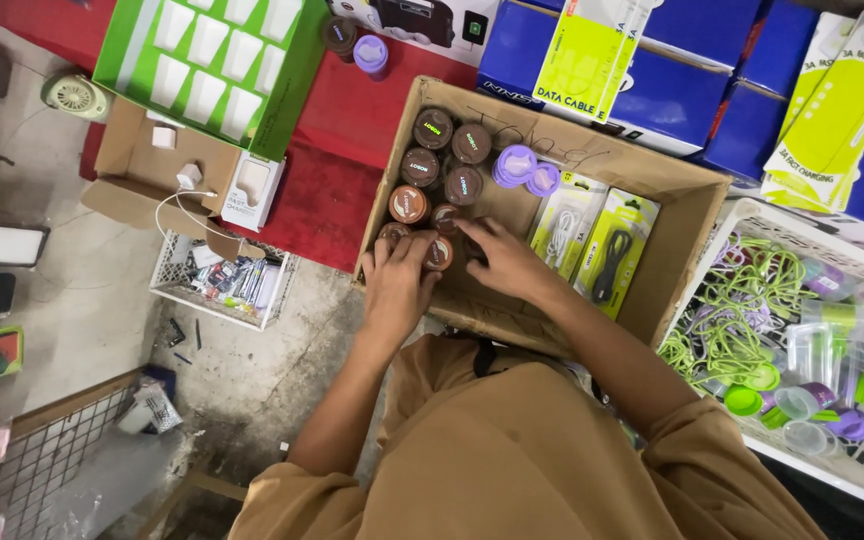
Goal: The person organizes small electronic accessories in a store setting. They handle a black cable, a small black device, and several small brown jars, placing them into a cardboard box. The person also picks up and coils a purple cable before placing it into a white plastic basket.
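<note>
Hands (452,270) on jars (432,175), cardboard box (687,215)

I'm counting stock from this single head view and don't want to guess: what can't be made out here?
- Head view: the left hand and right hand cover some round brown-lidded canisters in the brown cardboard box; the count is unsure.
- Whether either hand grips a canister: fingers hide it.
- White plastic basket: cut off by the right edge.
</note>
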